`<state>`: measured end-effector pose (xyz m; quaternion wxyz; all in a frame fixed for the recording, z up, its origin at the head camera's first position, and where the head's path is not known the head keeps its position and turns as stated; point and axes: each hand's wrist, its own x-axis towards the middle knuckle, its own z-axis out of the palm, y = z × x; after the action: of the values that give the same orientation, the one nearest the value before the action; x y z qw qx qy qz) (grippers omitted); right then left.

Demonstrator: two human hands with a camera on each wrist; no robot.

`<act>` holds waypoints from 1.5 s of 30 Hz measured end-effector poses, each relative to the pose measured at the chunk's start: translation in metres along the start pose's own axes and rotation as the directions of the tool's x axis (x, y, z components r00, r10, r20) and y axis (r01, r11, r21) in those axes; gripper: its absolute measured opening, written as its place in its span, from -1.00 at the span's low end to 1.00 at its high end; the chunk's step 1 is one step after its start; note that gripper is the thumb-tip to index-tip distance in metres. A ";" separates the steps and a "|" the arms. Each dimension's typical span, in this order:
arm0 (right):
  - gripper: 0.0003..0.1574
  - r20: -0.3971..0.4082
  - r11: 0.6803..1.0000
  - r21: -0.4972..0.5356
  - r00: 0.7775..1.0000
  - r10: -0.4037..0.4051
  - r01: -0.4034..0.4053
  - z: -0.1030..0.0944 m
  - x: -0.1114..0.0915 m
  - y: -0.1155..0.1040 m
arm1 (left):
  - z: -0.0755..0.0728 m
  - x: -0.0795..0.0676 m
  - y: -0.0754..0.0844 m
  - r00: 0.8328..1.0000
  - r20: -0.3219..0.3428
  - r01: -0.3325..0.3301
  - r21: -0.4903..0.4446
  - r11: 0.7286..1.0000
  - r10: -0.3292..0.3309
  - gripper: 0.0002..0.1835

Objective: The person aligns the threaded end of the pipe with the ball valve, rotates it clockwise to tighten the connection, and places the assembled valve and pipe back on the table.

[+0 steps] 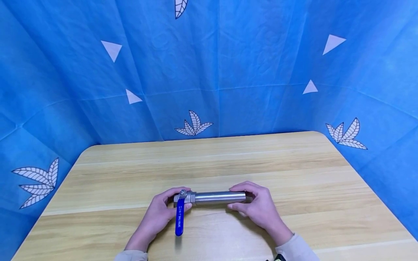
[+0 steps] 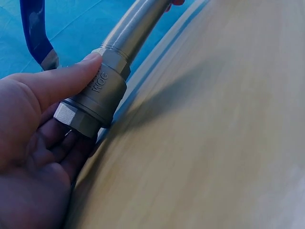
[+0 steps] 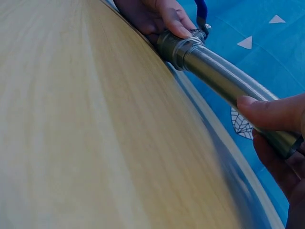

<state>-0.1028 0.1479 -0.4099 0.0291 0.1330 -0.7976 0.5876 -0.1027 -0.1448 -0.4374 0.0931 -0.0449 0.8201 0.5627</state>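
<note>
A metal ball valve (image 1: 188, 198) with a blue lever handle (image 1: 179, 219) is joined at its right side to a shiny metal pipe (image 1: 218, 197). My left hand (image 1: 159, 212) grips the valve body, thumb on the near side and fingers behind it. In the left wrist view the raised letters WOG show on the valve body (image 2: 102, 88). My right hand (image 1: 256, 204) holds the pipe near its free end, thumb on one side and fingers on the other. The right wrist view shows the pipe (image 3: 224, 76) running from valve to right hand. The lever points toward me.
Beneath lies a light wooden table (image 1: 209, 159) with rounded far corners. A blue cloth (image 1: 254, 72) with white triangles and leaf prints hangs behind it and along both sides. Something dark, partly cut off, sits at the right cuff (image 1: 295, 248).
</note>
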 end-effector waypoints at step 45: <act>-0.50 -0.053 0.985 -0.098 0.989 0.140 -0.145 0.000 0.009 0.037 | 0.003 0.003 -0.007 0.992 -0.104 -0.079 -0.068 0.995 0.072 -0.44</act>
<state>-0.1207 0.1563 -0.4424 0.0120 0.0605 -0.8329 0.5499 -0.1040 -0.1447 -0.4455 0.0282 -0.0457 0.8040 0.5922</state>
